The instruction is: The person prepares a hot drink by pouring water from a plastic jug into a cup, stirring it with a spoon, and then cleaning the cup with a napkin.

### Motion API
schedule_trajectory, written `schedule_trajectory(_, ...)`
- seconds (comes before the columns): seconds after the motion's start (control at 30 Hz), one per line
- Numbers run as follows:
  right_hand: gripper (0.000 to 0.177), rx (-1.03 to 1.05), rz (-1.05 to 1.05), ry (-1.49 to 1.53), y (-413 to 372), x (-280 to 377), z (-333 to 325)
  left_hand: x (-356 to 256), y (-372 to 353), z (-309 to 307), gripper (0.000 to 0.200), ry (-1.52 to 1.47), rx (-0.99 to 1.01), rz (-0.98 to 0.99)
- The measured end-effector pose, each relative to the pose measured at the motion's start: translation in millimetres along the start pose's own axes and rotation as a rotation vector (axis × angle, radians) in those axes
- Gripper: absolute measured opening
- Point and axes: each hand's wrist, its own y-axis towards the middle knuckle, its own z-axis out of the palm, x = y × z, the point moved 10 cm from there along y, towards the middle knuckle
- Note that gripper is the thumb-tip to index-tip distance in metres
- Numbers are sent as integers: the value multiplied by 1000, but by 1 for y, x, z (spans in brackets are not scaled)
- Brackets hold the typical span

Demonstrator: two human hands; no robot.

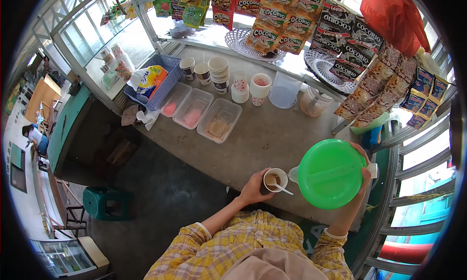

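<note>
My left hand [252, 189] is wrapped around a paper cup [276, 172] with brown contents and a white plastic spoon [285, 189] leaning in it. My right hand [364, 168] grips a pitcher with a round green lid [331, 170], its clear spout [293, 174] right at the cup's rim. Both are over the front edge of the grey counter [262, 146]. Farther back sit a tub of light brown powder [220, 128] with a scoop-like piece in it, and two tubs with pink contents [192, 115] [169, 107].
Stacked paper cups [219, 75] and a clear jar [315, 102] line the counter's back, beside a blue basket [158, 87] with a yellow packet. Drink sachets [279, 19] hang above. A green stool [104, 202] stands on the floor; another person [38, 138] is far left.
</note>
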Motion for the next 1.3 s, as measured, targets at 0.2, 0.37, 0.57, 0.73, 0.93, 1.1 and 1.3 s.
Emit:
schedule_trajectory(0.2, 80, 9, 13, -6, 1, 0, 2, 5, -3, 3, 80, 14, 12, 6)
schedule_trajectory(0.37, 80, -4, 24, -41, 0, -2, -2, 7, -3, 3, 79, -15, 7, -43)
schedule_trajectory(0.57, 77, 45, 15, -25, 1, 0, 2, 16, -6, 7, 82, 44, 1, -52)
schedule_trajectory(0.73, 75, 61, -4, -31, 2, 4, 3, 8, -5, 7, 80, 31, 27, -19)
schedule_trajectory(0.93, 74, 71, -7, -24, 3, 4, 0, 6, -4, 8, 81, 37, 76, 31)
schedule_trajectory(1.1, 74, 58, -12, -26, 2, 4, -3, 8, -4, 8, 80, 55, 55, -6)
schedule_trajectory(1.3, 74, 56, -19, -39, 3, 5, -2, 12, -4, 8, 81, 71, 28, -26)
